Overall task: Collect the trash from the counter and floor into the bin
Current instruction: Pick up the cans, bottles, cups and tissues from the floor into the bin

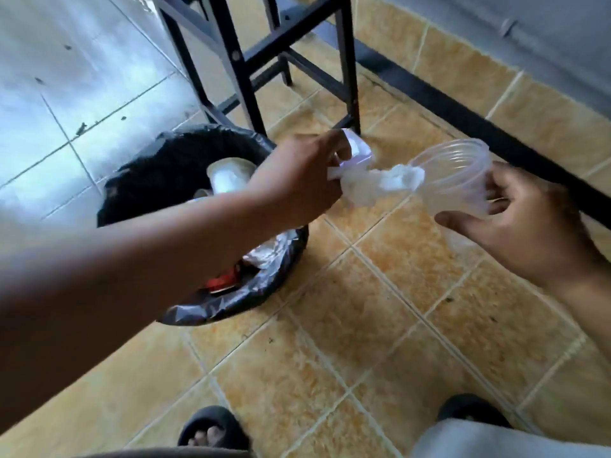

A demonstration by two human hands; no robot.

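- Trash sits in three places: some already in the bin (185,312), some in each of your hands above the floor (363,325).
- Nearest you, both feet in black sandals (215,431) stand on the tan tiles at the bottom edge of the view.
- Your left arm reaches across the bin, which is lined with a black bag; a white cup (228,176), something silvery and something red lie inside it.
- Your left hand (304,173) is closed on a crumpled white tissue (373,183) together with a small white wrapper (358,150), held just right of the bin's rim, over the tiles.
- The tissue's far end touches the mouth of a clear plastic cup (456,173), which is tilted on its side.
- Your right hand (515,223) pinches that cup at its base, thumb below and fingers above.
- Beyond the hands stand the black metal legs of a stool (244,77).
- At far right a dark strip runs along the foot of a tiled wall (463,67).
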